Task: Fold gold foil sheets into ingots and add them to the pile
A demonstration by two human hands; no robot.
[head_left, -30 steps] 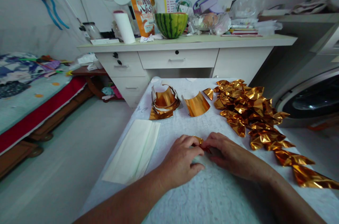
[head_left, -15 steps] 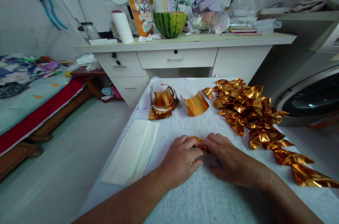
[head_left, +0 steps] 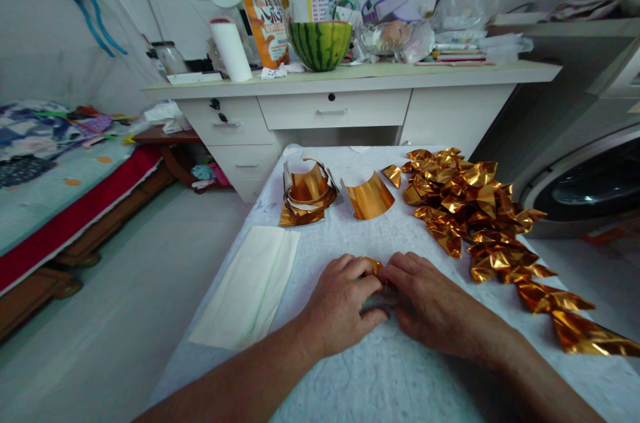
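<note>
A small piece of gold foil paper [head_left: 373,266] lies between my two hands near the middle of the table, mostly covered by fingers. My left hand [head_left: 345,303] is closed on its left side, thumb stretched toward the other hand. From the right, my right hand [head_left: 425,300] presses its fingertips onto the same piece. Beyond them sit a curved gold sheet [head_left: 371,196] and a stack of curled gold sheets [head_left: 309,193] with pale backs. Many folded gold foil pieces [head_left: 465,203] are heaped to the right, trailing toward the near right corner.
A pale folded paper [head_left: 250,286] lies on the table's left side. Behind stands a white desk [head_left: 335,110] bearing a watermelon half [head_left: 321,45], an orange pouch [head_left: 265,16] and a white roll [head_left: 231,50]. A washing machine [head_left: 595,163] is at right, a bed [head_left: 65,196] at left.
My left thumb has shifted right, toward my right hand, and the fingers have moved slightly on the foil. The other things stay where they were.
</note>
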